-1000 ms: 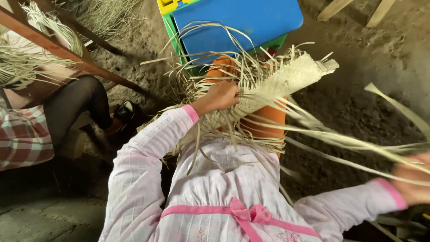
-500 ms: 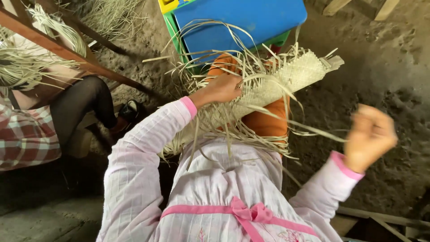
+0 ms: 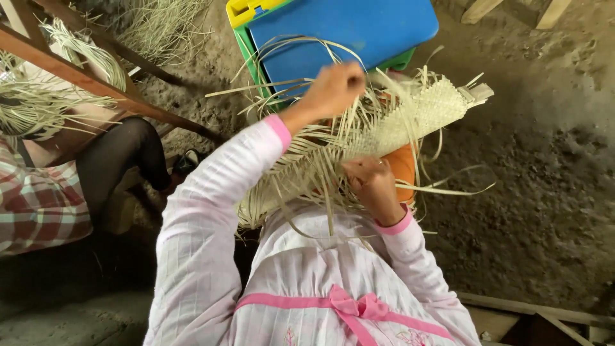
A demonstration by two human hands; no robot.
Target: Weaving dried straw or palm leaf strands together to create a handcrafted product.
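A pale woven straw band (image 3: 410, 118) lies slantwise across the person's lap, its finished end pointing up and right toward the dirt floor (image 3: 544, 192), its unwoven end fanning into loose straw strands (image 3: 288, 186) down and left. The right hand (image 3: 371, 179) rests against the band's lower edge near the middle, fingers curled onto the weave and strands; how firmly it pinches them cannot be told. The left hand (image 3: 333, 86) is raised above the band, closed into a fist around thin strands, blurred. Just beyond the band stands a blue plastic stool (image 3: 346, 32) with a green and yellow rim. At the left, another person's leg in black (image 3: 118, 160) sits beneath a wooden beam (image 3: 96, 86) draped with more straw.
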